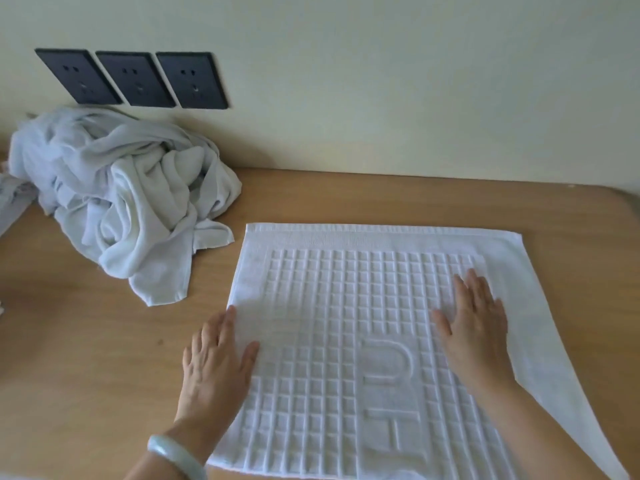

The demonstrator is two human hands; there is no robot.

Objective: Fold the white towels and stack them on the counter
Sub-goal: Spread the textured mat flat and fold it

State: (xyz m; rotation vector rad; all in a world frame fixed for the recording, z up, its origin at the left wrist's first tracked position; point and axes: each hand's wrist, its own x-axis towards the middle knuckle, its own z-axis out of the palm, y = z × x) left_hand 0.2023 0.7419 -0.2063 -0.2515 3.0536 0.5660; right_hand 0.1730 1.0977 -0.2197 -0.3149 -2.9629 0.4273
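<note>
Head view: a white towel [346,306] with a raised grid lies flat on the tabletop [86,358] toward 5 o'clock, its near right corner cut off by the frame. The left hand [216,362] rests spread flat on the towel's left edge at 7 o'clock, and the right hand [478,323] rests spread flat on it at 4 o'clock. At 10 o'clock a crumpled heap [117,202], probably more towels, runs off the left edge.

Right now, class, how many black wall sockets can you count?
3, in a row on the wall above the crumpled towels: left socket, middle socket, right socket. None seems hidden.
</note>
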